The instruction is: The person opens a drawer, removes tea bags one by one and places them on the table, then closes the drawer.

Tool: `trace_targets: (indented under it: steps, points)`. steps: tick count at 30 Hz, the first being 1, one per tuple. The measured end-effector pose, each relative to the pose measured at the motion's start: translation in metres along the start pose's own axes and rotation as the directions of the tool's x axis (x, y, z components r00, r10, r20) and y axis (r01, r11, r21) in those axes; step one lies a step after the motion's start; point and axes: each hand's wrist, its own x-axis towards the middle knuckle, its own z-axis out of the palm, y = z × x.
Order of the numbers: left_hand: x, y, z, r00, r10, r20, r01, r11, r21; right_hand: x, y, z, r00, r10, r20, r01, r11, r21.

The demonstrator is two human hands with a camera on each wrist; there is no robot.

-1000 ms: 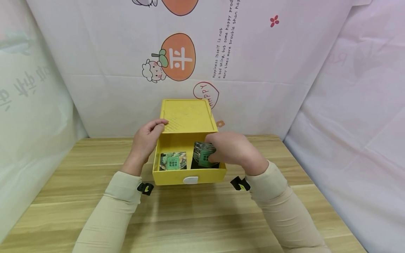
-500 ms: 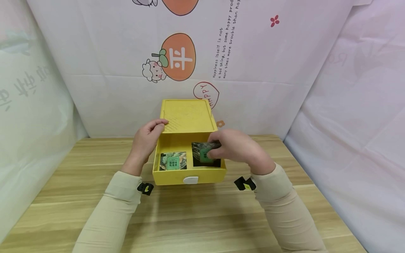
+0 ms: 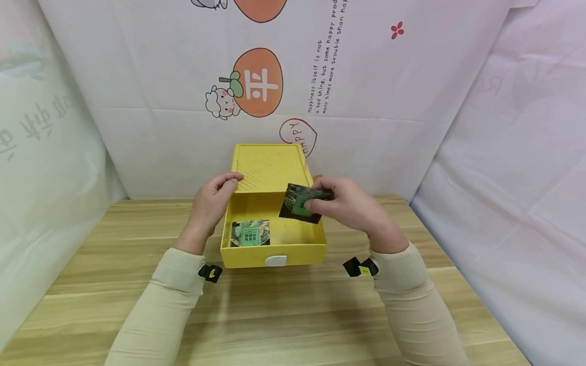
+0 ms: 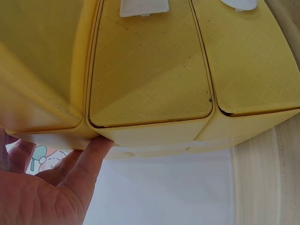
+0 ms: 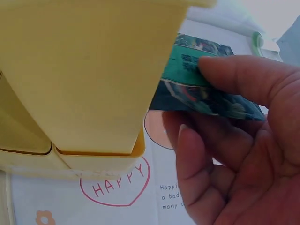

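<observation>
A yellow drawer cabinet (image 3: pixel 270 165) stands on the table, its top drawer (image 3: pixel 252 256) pulled out. My left hand (image 3: pixel 210 201) grips the cabinet's upper left edge; in the left wrist view the thumb (image 4: pixel 91 159) presses its side wall. Above the drawer's right half, my right hand (image 3: pixel 352 206) pinches a dark green tea sachet (image 3: pixel 293 201) by its right side, held tilted. The right wrist view shows the thumb flat on the green label and the other fingers curled beneath. Another tea sachet (image 3: pixel 250 234) lies in the left part of the drawer.
White tabs (image 4: pixel 239 3) mark the lower drawers, which are closed in the left wrist view. A wood-grain table (image 3: pixel 284 315) carries the cabinet. A printed white sheet (image 3: pixel 389 101) rises behind it, with white sheets at both sides.
My right hand has lifted the tea sachet up from the drawer's right side, moving slightly right and tilting it. The left hand, the cabinet and the other sachet have stayed put.
</observation>
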Motion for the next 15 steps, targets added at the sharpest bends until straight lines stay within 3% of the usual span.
trace_targets:
  steps: [7, 15]
  points:
    - [0.000, 0.000, 0.000, 1.000, 0.000, -0.001, 0.000, 1.000, 0.002, -0.003, 0.008, -0.005, 0.993, 0.069, -0.101, -0.050, 0.982, 0.181]
    - [0.000, 0.000, 0.000, 1.000, 0.003, -0.003, -0.003, 1.000, 0.006, -0.003, 0.019, -0.008, 0.971, 0.105, -0.216, -0.024, 0.938, 0.347]
